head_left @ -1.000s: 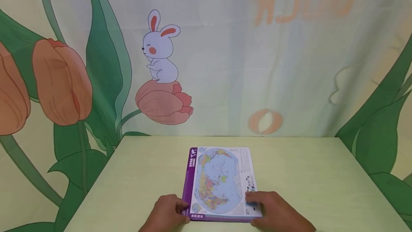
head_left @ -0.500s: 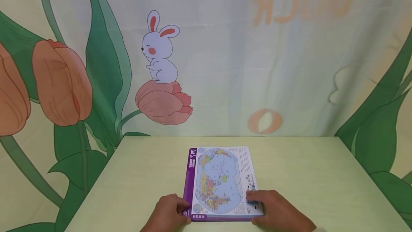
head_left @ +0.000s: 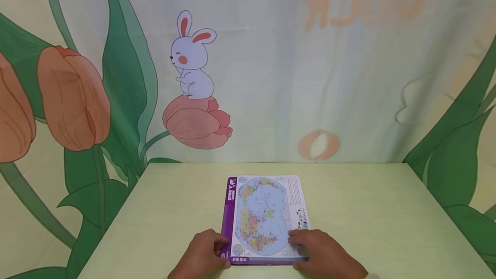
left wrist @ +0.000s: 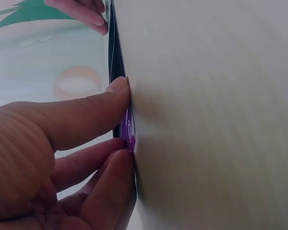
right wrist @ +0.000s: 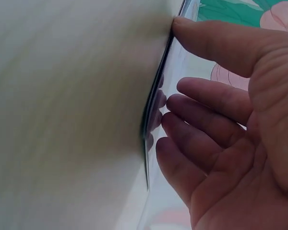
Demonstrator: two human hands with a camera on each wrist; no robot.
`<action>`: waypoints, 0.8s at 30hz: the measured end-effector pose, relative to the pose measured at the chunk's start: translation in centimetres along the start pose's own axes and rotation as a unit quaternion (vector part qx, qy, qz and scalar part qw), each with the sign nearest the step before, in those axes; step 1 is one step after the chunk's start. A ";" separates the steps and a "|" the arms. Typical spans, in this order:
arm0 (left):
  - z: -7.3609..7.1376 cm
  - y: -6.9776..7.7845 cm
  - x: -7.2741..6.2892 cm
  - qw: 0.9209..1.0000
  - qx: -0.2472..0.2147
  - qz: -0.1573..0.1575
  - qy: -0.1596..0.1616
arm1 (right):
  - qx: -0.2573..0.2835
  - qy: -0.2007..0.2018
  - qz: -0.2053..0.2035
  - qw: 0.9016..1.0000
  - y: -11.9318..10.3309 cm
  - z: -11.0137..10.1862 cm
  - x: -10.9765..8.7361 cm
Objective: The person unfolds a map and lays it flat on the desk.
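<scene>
A world map board (head_left: 263, 214) lies flat on the table, with a purple strip along its left side and a glossy printed face. My left hand (head_left: 201, 253) holds the near left corner between thumb and fingers. In the left wrist view, the purple corner (left wrist: 129, 128) shows between the left hand's (left wrist: 33, 143) thumb and fingertips. Over the near right part of the map is my right hand (head_left: 319, 253), covering that corner. The right wrist view shows the right hand's thumb (right wrist: 201, 38) at the board's edge and its other fingers extended close over the face, mirrored in it.
The pale yellow-green table (head_left: 368, 210) runs back to a hanging curtain (head_left: 271, 76) printed with tulips, leaves and a white rabbit. The board sits near the middle, and table surface extends on both sides of it.
My right hand has shifted left, from the right edge further in over the map's face. The left hand stays at its corner, and the board is almost where it was.
</scene>
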State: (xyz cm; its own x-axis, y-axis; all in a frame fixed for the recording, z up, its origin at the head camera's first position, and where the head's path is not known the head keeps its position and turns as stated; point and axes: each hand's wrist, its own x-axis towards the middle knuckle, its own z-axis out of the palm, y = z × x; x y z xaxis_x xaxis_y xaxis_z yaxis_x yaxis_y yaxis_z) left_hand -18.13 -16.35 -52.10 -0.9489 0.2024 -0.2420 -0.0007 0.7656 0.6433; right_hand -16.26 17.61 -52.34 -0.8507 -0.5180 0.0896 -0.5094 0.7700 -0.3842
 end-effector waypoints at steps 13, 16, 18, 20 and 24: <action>-0.1 0.0 -0.1 1.000 -0.002 0.011 -0.001 | -0.020 -0.039 -0.004 0.999 -2.6 1.2 2.2; -0.1 0.1 -0.1 1.000 -0.002 0.012 0.000 | -0.030 -0.047 -0.015 0.998 -3.1 1.4 2.7; -0.1 0.1 -0.1 1.000 0.000 0.014 0.001 | -0.034 -0.048 -0.019 0.998 -3.4 1.5 2.9; -0.2 0.2 -0.2 1.000 0.002 0.012 0.002 | -0.037 -0.047 -0.025 0.998 -3.7 1.7 3.1; -0.2 0.2 -0.2 1.000 0.003 0.006 0.002 | -0.036 -0.043 -0.030 0.998 -4.3 2.1 3.6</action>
State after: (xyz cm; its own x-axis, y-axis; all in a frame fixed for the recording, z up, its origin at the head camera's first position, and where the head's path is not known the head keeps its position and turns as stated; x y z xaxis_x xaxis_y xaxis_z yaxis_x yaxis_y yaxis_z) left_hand -17.99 -16.35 -51.75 -0.9499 0.2090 -0.2324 0.0119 0.7673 0.6412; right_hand -16.84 11.70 -52.32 -0.8051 -0.5924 0.0303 -0.5704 0.7592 -0.3134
